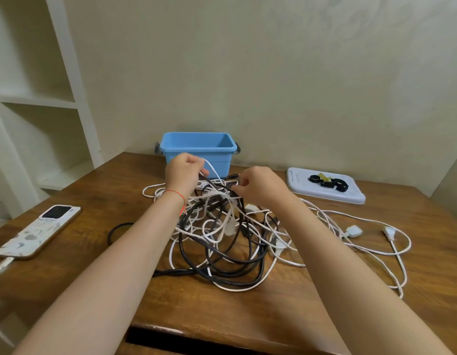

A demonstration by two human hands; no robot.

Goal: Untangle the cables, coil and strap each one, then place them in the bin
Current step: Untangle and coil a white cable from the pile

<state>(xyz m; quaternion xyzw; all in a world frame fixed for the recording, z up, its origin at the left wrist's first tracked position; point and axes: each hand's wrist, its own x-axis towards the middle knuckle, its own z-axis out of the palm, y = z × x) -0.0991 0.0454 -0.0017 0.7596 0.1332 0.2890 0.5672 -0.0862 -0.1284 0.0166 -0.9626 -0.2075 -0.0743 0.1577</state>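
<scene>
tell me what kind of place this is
Probably a room in a home, not a workshop: a wooden table stands against a plain painted wall, white built-in shelves are to the left, and a phone lies charging beside the tangled cables.

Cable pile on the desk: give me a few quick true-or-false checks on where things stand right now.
1. The blue bin holds coiled cables. False: nothing shows inside it.
2. Both hands grip cables in the tangle. True: left hand, right hand.
3. The black straps lie on the white tray. True.
4. The phone sits right of the tangle. False: it is on the left.
</scene>
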